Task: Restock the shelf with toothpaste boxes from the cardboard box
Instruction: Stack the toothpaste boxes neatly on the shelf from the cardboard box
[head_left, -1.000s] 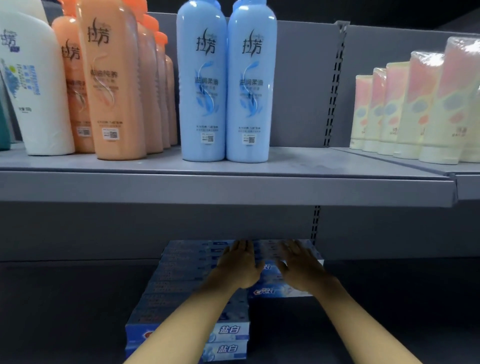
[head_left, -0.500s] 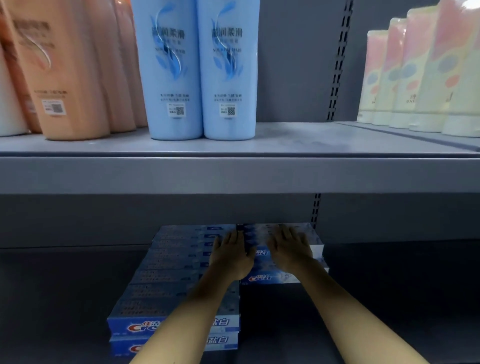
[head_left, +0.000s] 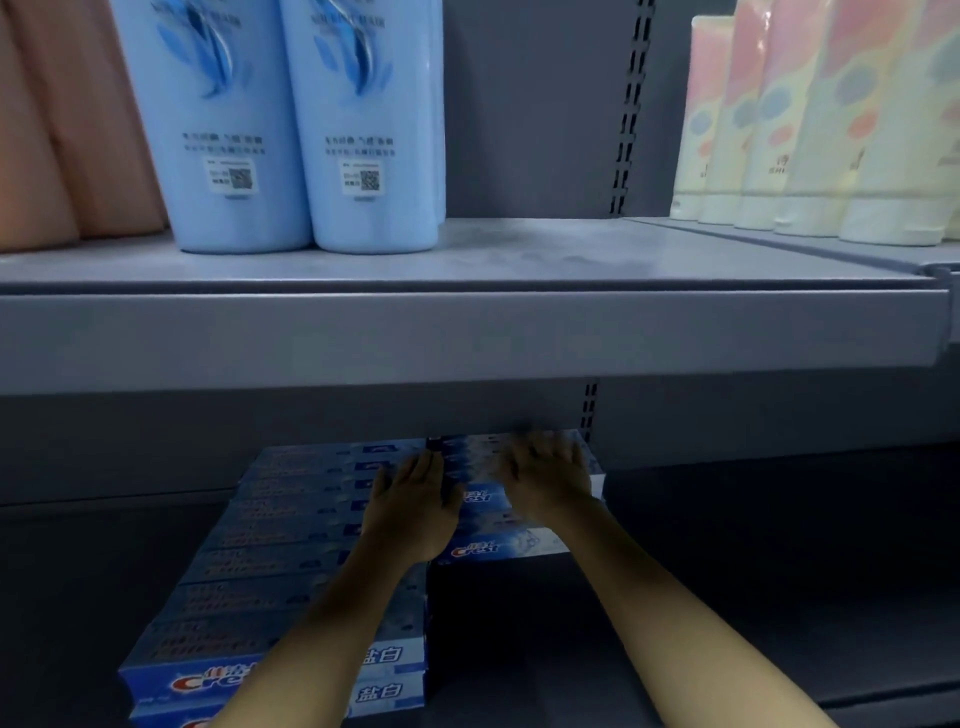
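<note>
Blue and white Crest toothpaste boxes lie flat on the dark lower shelf (head_left: 753, 623). A long left stack (head_left: 270, 587) runs from the front edge to the back. A shorter right stack (head_left: 493, 545) sits deeper in. My left hand (head_left: 413, 506) lies flat with straight fingers on the boxes where the two stacks meet. My right hand (head_left: 548, 475) presses flat on top of the right stack, fingers spread toward the back wall. Neither hand grips a box. The cardboard box is out of view.
The grey upper shelf (head_left: 519, 332) juts out just above my hands. On it stand two light blue bottles (head_left: 291, 119), orange bottles (head_left: 62, 130) at the left and pastel tubes (head_left: 810, 119) at the right. A slotted upright (head_left: 626, 109) runs down the back wall.
The camera has dropped and moved closer, so the bottles look larger. Both hands stay flat on the toothpaste boxes and have slid slightly deeper toward the back.
</note>
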